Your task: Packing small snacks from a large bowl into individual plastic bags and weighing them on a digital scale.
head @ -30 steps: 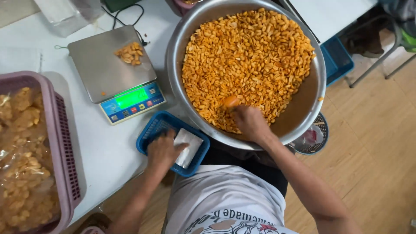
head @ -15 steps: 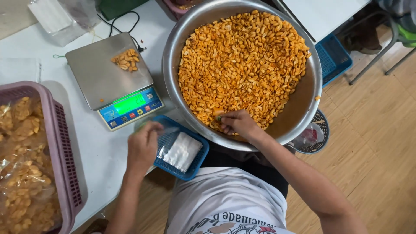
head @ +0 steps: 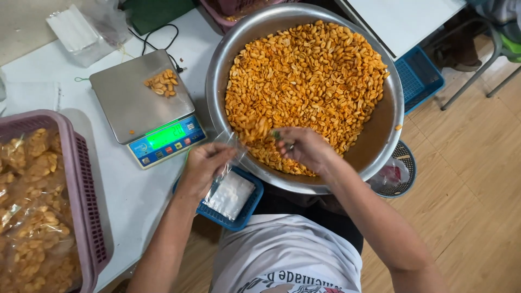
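A big steel bowl holds a heap of orange coated peanuts. My right hand is at the bowl's near edge, closed on a scoop that is mostly hidden, tipping peanuts out. My left hand holds a clear plastic bag open at the bowl's near rim, and some peanuts are falling into its mouth. Just below that hand sits a small blue basket with a stack of flat empty bags.
A digital scale with a few peanuts on its steel plate stands on the white table. A pink crate of filled bags is at left. A blue crate and a round basket sit on the wooden floor.
My left hand has lifted a bag out of the blue basket up to the bowl's rim. My right hand has come out of the peanuts toward the bag.
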